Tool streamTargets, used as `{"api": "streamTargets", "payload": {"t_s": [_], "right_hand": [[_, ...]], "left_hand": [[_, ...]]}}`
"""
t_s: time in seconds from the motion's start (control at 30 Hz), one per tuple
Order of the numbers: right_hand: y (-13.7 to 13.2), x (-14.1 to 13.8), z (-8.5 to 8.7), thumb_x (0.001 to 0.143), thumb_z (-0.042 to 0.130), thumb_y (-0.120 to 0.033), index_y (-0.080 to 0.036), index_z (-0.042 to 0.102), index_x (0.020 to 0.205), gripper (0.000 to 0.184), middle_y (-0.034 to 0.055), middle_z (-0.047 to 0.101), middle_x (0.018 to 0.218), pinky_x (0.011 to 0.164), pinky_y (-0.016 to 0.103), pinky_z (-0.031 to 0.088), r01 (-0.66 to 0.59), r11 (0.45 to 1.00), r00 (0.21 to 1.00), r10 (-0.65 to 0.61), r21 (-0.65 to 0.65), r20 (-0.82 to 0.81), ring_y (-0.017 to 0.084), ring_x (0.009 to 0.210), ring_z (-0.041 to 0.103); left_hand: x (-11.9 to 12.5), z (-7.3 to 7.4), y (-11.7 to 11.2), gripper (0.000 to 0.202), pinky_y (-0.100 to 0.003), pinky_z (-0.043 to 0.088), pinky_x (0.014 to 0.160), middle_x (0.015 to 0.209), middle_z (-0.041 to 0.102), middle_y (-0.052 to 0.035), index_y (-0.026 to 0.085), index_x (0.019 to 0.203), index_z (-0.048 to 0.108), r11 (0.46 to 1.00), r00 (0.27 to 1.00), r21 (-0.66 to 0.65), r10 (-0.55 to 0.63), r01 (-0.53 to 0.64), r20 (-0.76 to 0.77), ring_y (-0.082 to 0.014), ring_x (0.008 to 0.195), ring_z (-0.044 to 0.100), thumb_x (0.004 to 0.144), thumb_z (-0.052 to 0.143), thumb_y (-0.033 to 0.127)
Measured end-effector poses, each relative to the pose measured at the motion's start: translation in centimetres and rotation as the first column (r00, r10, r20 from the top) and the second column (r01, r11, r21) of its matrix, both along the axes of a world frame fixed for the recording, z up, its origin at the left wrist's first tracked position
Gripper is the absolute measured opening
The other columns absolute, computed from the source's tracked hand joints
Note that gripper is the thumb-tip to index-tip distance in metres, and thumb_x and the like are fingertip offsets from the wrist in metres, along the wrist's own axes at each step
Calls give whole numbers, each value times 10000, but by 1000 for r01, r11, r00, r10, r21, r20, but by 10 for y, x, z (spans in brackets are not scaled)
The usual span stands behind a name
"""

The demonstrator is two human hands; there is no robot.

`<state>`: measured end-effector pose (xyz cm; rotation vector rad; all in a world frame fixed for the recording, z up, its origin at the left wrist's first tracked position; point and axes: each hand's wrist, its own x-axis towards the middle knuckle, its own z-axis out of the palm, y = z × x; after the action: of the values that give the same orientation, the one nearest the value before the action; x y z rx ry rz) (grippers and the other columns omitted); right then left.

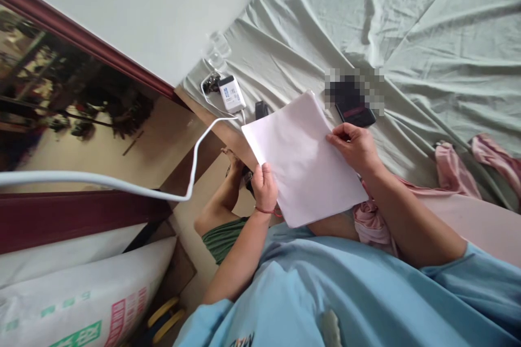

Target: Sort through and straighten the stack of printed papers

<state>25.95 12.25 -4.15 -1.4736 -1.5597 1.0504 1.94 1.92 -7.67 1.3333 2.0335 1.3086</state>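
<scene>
A blank white sheet of paper (301,157) is held over my lap, at the edge of a bed. My left hand (264,187) grips its lower left edge, fingers curled round the paper. My right hand (355,143) pinches the right edge with thumb and fingers closed on it. A red string circles my left wrist. Both arms come out of a light blue shirt.
The bed's pale green sheet (407,27) is wrinkled. On it lie a dark phone (354,111), a white charger box (230,94) with a white cable (122,184), and pink cloth (451,171). A printed white sack (81,303) sits at lower left.
</scene>
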Motion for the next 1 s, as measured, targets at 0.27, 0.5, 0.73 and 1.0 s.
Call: {"api": "streamTargets", "payload": {"t_s": [0.27, 0.5, 0.73, 1.0], "right_hand": [[3, 14, 8, 845, 612, -637, -199, 607, 739, 451, -30, 484, 609, 516, 262, 269, -310, 923, 950, 308, -229, -44, 105, 556, 380], [13, 32, 9, 820, 631, -535, -206, 662, 724, 344, -11, 551, 613, 554, 274, 320, -380, 886, 887, 430, -264, 169, 128, 591, 443], [13, 27, 14, 765, 670, -378, -197, 642, 703, 194, -17, 565, 614, 572, 278, 318, -275, 918, 909, 346, -287, 234, 120, 584, 435], [12, 26, 18, 780, 658, -378, -197, 652, 715, 192, -9, 572, 617, 578, 286, 327, -228, 934, 889, 315, -276, 331, 130, 590, 454]], "left_hand": [[-9, 1, 4, 445, -285, 434, 731, 792, 613, -35, 161, 859, 583, 998, 980, -34, 62, -56, 188, -162, 750, 541, 965, 483, 581], [-8, 1, 5, 391, -286, 446, 757, 784, 602, -35, 163, 856, 577, 999, 985, -22, 35, -32, 167, -167, 768, 545, 990, 465, 514], [-6, 6, 2, 355, -255, 440, 695, 759, 573, -14, 172, 789, 533, 997, 972, -66, -21, 37, 233, -136, 715, 512, 963, 525, 482], [-14, 13, 2, 306, -224, 282, 357, 541, 413, 53, 190, 688, 499, 971, 925, -212, -20, 108, 379, -86, 393, 390, 825, 618, 435]]}}
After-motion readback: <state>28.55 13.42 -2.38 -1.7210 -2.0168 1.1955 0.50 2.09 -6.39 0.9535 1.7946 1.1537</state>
